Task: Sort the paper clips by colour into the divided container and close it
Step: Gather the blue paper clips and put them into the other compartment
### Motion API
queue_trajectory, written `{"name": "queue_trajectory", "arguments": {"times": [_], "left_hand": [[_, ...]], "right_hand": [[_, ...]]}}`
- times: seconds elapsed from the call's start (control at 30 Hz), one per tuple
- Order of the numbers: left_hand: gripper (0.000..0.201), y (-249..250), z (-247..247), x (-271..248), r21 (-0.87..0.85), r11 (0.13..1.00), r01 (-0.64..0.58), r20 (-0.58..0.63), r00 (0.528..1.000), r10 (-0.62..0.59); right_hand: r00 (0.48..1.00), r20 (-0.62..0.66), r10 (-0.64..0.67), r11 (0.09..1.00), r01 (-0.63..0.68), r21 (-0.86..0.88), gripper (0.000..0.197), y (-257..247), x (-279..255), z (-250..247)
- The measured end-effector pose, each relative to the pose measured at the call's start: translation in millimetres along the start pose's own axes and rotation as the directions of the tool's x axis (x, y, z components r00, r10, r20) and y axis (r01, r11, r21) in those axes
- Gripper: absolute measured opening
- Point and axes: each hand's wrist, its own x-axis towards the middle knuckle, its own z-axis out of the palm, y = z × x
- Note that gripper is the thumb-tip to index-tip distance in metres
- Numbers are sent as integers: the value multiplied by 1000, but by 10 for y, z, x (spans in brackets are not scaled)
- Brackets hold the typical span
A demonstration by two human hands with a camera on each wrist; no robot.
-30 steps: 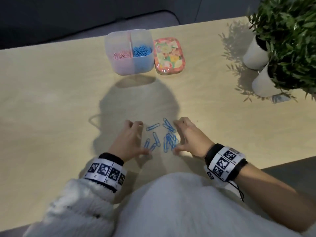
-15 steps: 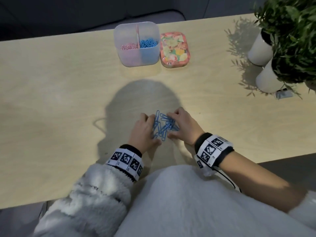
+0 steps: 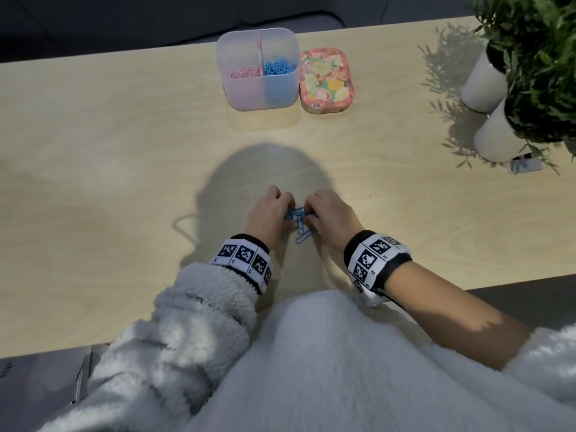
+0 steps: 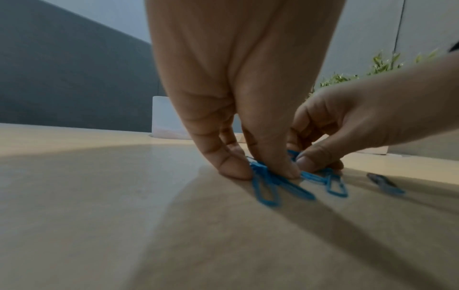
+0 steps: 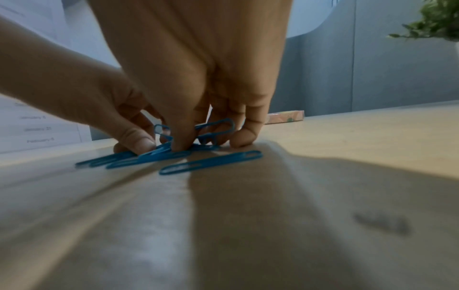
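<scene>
Several blue paper clips [image 3: 300,220] lie bunched on the wooden table [image 3: 124,182] in front of me. My left hand [image 3: 285,210] and right hand [image 3: 311,210] meet over the bunch, and both pinch clips with curled fingers. In the left wrist view the left fingertips [image 4: 261,170] press on the clips [image 4: 268,188]. The right wrist view shows the right fingertips [image 5: 183,143] in the pile [image 5: 149,157], with one clip [image 5: 211,162] lying loose. The clear divided container [image 3: 258,98] stands open at the back, holding pink clips [image 3: 243,72] left and blue clips [image 3: 279,66] right. Its floral lid [image 3: 327,81] lies beside it.
Two white pots [image 3: 484,79] [image 3: 498,138] with green plants stand at the right of the table. A small object [image 3: 526,165] lies by the nearer pot. The table's front edge runs just under my wrists.
The clips lay scattered between my spread hands. Both hands have since drawn together and swept them into one tight bunch, which they now pinch.
</scene>
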Motion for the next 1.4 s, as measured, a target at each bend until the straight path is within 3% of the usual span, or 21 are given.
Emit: {"name": "queue_trajectory", "arguments": {"times": [0.17,0.27,0.3,0.37,0.43,0.47,0.5,0.6,0.67,0.73,0.93,1.0,1.07,1.13,1.17,1.27,1.33,1.4], "left_hand": [[32,-51,-34,46,73,996,44,-55,998,-40],[33,-154,-90,42,132,988,79,-78,995,-69],[34,-203,-114,24,135,988,72,-79,995,-62],[38,-306,-158,-47,166,986,6,-79,997,8],[52,-376,-189,-130,225,965,-134,-21,990,142],[63,-396,-188,-170,234,951,-201,33,980,198],[74,-412,-179,-205,237,941,-243,85,970,229],[97,-441,-108,-250,270,929,-253,138,965,223],[96,-432,-80,-226,257,941,-222,114,973,198],[89,-390,-101,-176,253,946,-203,96,978,184],[43,-301,-155,-27,159,968,-193,97,979,179],[33,-290,-139,-22,101,984,-144,76,988,137],[23,-275,-113,-35,56,995,-78,23,997,77],[19,-247,-71,-47,15,999,-29,-27,999,30],[18,-228,-48,-56,9,1000,-14,-41,999,14],[17,-168,-5,-81,30,999,32,-51,998,-31],[18,-146,-3,-83,41,998,56,-46,998,-54],[22,-142,-28,-85,32,997,71,-38,997,-69]], "right_hand": [[997,17,69,977,-71,200,4,49,63,-4],[987,-47,154,911,-124,393,13,254,75,-75],[982,-34,185,854,-144,500,15,314,54,-107],[963,51,265,651,-218,727,16,377,-13,-164],[943,117,310,531,-274,802,23,434,-93,-172],[946,123,300,549,-277,788,25,455,-139,-165],[961,108,256,627,-250,737,23,459,-184,-158],[985,154,77,929,-127,349,11,437,-311,-124],[983,164,87,988,-106,109,23,413,-340,-89],[986,145,82,994,-91,59,19,400,-311,-92],[972,236,17,996,-36,77,21,473,-293,-48],[982,186,23,967,-69,244,14,518,-288,-57],[982,175,72,838,-155,524,6,542,-280,-107],[975,173,138,720,-219,658,11,529,-254,-119],[975,146,165,724,-220,654,11,510,-219,-95],[977,22,213,895,-204,396,6,362,-104,-49],[973,33,227,933,-227,279,17,243,-42,-26],[969,87,230,941,-244,236,14,162,18,-9]]}}
